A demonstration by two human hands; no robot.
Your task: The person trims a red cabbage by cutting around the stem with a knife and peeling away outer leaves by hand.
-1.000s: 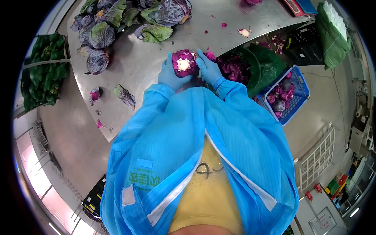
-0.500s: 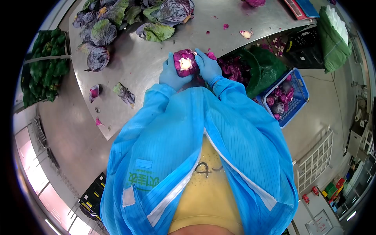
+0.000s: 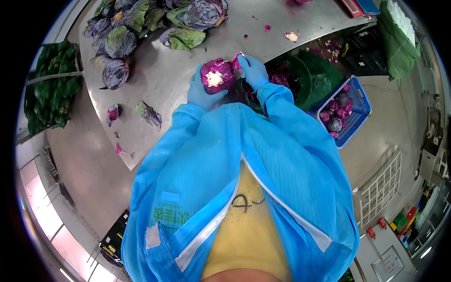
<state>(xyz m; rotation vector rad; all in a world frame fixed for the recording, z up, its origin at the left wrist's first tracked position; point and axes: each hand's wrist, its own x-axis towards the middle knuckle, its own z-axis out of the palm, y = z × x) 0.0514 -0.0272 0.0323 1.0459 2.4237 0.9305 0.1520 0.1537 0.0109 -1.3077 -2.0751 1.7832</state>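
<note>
My left hand (image 3: 202, 91), in a blue glove, is wrapped round the left side of a red cabbage (image 3: 224, 74). The pale cut stem of the cabbage faces up toward me. My right hand (image 3: 253, 70), gloved too, pinches a torn purple cabbage leaf (image 3: 238, 60) just right of the head. The leaf seems to reach the cabbage's edge, but I cannot tell if it is still attached. Both hands are over the near edge of the steel table (image 3: 164, 66). Right of them, an open green bag (image 3: 319, 80) contains purple leaves.
Untrimmed red cabbages (image 3: 120, 42) are heaped at the table's far left. Loose leaves (image 3: 149, 113) lie on the left part. A blue basket (image 3: 359, 101) with several cabbages stands at right. A black crate (image 3: 361, 51) sits beyond the bag; stuffed green net bags (image 3: 51, 89) are at far left.
My right hand has moved away from the cabbage to the right, now with a leaf piece between its fingers. My left hand and the cabbage have shifted slightly left.
</note>
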